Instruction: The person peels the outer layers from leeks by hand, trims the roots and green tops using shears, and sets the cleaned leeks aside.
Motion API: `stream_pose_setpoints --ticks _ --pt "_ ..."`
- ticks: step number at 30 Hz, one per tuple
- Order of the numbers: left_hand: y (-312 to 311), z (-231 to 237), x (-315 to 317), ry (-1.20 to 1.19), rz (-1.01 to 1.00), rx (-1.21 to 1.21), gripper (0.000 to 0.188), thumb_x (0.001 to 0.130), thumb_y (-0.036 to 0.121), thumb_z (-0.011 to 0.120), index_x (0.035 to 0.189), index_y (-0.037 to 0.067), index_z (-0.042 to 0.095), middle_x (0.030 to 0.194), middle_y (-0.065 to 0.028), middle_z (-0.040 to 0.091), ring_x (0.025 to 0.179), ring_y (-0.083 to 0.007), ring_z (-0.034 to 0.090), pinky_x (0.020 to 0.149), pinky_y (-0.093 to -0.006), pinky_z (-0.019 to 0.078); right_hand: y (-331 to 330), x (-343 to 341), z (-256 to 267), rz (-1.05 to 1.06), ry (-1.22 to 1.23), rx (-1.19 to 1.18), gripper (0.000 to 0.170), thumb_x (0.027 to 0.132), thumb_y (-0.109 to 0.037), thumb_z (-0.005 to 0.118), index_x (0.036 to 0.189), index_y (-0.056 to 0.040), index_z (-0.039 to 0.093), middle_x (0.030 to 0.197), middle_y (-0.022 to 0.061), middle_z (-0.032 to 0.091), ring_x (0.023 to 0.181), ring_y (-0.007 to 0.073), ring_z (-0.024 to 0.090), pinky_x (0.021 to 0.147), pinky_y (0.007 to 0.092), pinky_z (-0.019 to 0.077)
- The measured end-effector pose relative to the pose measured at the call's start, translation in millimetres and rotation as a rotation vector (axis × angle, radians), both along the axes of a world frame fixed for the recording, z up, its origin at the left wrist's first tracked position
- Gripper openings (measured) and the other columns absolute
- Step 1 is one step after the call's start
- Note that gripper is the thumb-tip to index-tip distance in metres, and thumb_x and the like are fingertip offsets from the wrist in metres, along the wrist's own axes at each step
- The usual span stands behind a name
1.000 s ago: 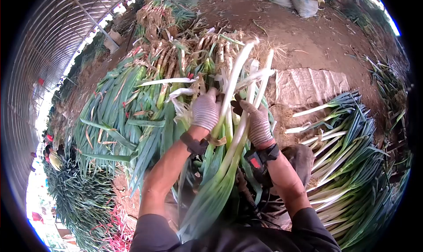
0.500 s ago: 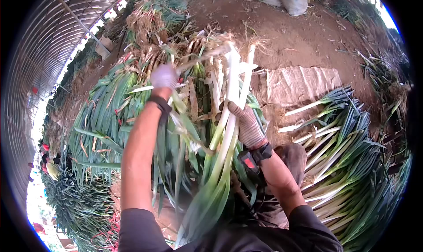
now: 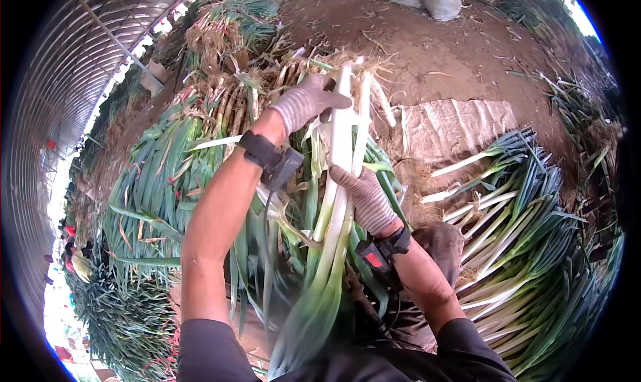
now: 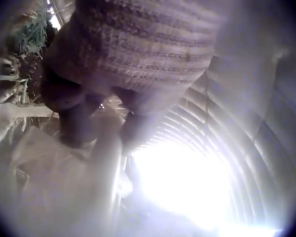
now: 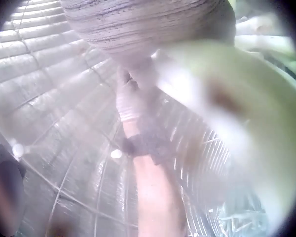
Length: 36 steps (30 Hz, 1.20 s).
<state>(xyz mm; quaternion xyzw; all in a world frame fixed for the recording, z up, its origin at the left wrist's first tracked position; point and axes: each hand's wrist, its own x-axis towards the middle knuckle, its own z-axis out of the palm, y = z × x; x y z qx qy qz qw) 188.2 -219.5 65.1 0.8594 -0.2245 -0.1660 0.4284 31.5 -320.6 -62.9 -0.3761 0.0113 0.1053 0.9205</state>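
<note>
Long green onions (image 3: pixel 340 142) with white shanks and green leaves stand tilted in front of me, roots away from me. My gloved right hand (image 3: pixel 370 198) grips their shanks around the middle, thumb across the front. Higher up, my gloved left hand (image 3: pixel 304 105) pinches a white shank near the root end, thumb reaching over it. In the left wrist view a blurred pale shank (image 4: pixel 106 148) shows between the fingers. Torn outer leaves (image 3: pixel 290 225) hang beneath the left forearm. The right wrist view has a blurred green onion (image 5: pixel 266 123) up close.
Untrimmed green onions (image 3: pixel 160 175) with rooty ends lie heaped at left and ahead. Cleaned ones (image 3: pixel 494 248) are stacked at right, beside a tan sack cloth (image 3: pixel 461 125) on the dirt. White sacks (image 3: pixel 437 2) stand at the back; another dark green pile (image 3: pixel 120 308) sits at lower left.
My left hand swung out to the left from the green onions, peeling leaf strips away, then came back to the upper shank. The right hand kept its grip, shifting slightly left and down.
</note>
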Motion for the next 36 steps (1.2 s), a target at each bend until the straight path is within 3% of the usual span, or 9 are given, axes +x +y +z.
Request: stream_pose_setpoints --ticks 5,16,19,21,24,26,28,33,36 --pt "-24 -7 32 0.043 0.227 0.324 0.040 0.079 0.019 0.077 0.110 -0.002 0.065 0.086 -0.0122 0.067 0.079 -0.0217 0.065 0.078 -0.0373 0.0559 6 6 -14 -0.031 0.000 -0.056 0.032 0.092 -0.023 0.073 0.113 -0.0026 0.061 0.089 0.0038 0.067 0.071 0.0143 0.065 0.065 0.0296 0.0558" --pt "-1 17 69 0.144 0.396 -0.331 0.024 0.087 0.027 0.070 0.097 0.006 0.073 0.084 -0.0109 0.068 0.069 -0.0248 0.060 0.068 -0.0397 0.0518 -1 -3 11 0.034 0.011 -0.088 0.039 0.089 -0.031 0.077 0.107 0.0002 0.062 0.082 0.0067 0.067 0.069 0.0167 0.067 0.064 0.0293 0.0566" --pt "34 53 71 -0.683 0.430 0.428 0.024 0.084 0.006 0.074 0.107 0.008 0.071 0.110 -0.0147 0.072 0.082 -0.0274 0.068 0.081 -0.0377 0.0588 3 -10 12 0.056 -0.019 -0.041 0.042 0.088 -0.030 0.077 0.112 -0.0002 0.060 0.086 0.0066 0.067 0.072 0.0171 0.067 0.065 0.0298 0.0572" --pt "65 84 86 -0.586 0.422 0.563 0.004 0.090 0.009 0.067 0.093 0.007 0.067 0.088 -0.0153 0.069 0.079 -0.0233 0.066 0.074 -0.0364 0.0579 7 -12 4 0.063 -0.026 -0.084 0.043 0.087 -0.028 0.078 0.114 -0.0013 0.059 0.088 0.0053 0.066 0.074 0.0170 0.067 0.066 0.0295 0.0581" --pt "119 62 137 -1.048 0.410 0.709 0.028 0.091 0.013 0.063 0.118 0.011 0.069 0.119 -0.0152 0.069 0.103 -0.0313 0.068 0.091 -0.0414 0.0558 4 -7 0 0.146 -0.011 -0.071 0.041 0.088 -0.026 0.078 0.114 -0.0014 0.059 0.088 0.0047 0.066 0.074 0.0165 0.067 0.066 0.0290 0.0580" --pt "120 80 164 -0.717 0.401 1.246 0.026 0.092 0.017 0.063 0.115 0.007 0.069 0.117 -0.0159 0.069 0.103 -0.0305 0.069 0.090 -0.0404 0.0574 4 -10 2 0.137 0.000 -0.124 0.039 0.088 -0.025 0.077 0.114 -0.0017 0.060 0.088 0.0049 0.066 0.073 0.0163 0.067 0.066 0.0300 0.0574" --pt "178 88 174 -1.143 0.517 1.157 0.020 0.096 0.017 0.054 0.105 0.005 0.067 0.086 -0.0101 0.068 0.077 -0.0233 0.066 0.066 -0.0366 0.0529 -2 -19 12 0.157 -0.042 -0.157 0.043 0.087 -0.027 0.079 0.115 -0.0011 0.060 0.088 0.0059 0.067 0.074 0.0170 0.068 0.068 0.0312 0.0585" --pt "234 163 119 -0.536 0.617 0.122 0.033 0.094 0.023 0.061 0.121 0.005 0.061 0.086 -0.0090 0.067 0.072 -0.0183 0.064 0.056 -0.0388 0.0521 -28 -24 7 0.158 0.003 -0.022 0.058 0.081 -0.039 0.082 0.116 0.0000 0.059 0.092 0.0094 0.068 0.078 0.0214 0.069 0.073 0.0350 0.0597" --pt "219 100 78 -0.524 0.152 0.685 0.054 0.089 0.028 0.069 0.135 0.005 0.052 0.111 -0.0165 0.063 0.097 -0.0237 0.062 0.080 -0.0418 0.0487 -24 -19 5 0.151 -0.004 0.007 0.053 0.084 -0.038 0.080 0.115 -0.0009 0.060 0.092 0.0069 0.067 0.079 0.0172 0.068 0.072 0.0308 0.0580"
